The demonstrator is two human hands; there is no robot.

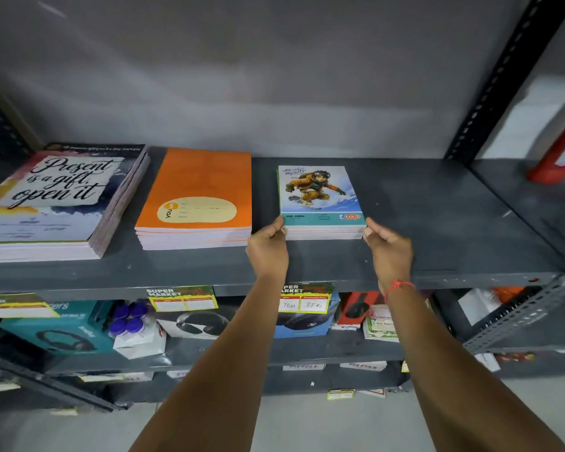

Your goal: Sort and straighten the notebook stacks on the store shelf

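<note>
Three notebook stacks lie on the grey metal shelf [437, 223]. The small stack with a snowboarder cover [320, 197] sits right of centre. My left hand [268, 249] pinches its front left corner, and my right hand [387, 246] pinches its front right corner. An orange notebook stack [196, 194] lies squared up to its left. At the far left sits a larger stack with a "Present is a gift, open it" cover [56, 197], its lower books fanned out to the right.
The shelf's right part is bare up to a black perforated upright [490, 93]. A red object [558, 151] stands beyond it. The shelf below holds boxed headphones [56, 334], purple-capped bottles [128, 318] and price tags [304, 301].
</note>
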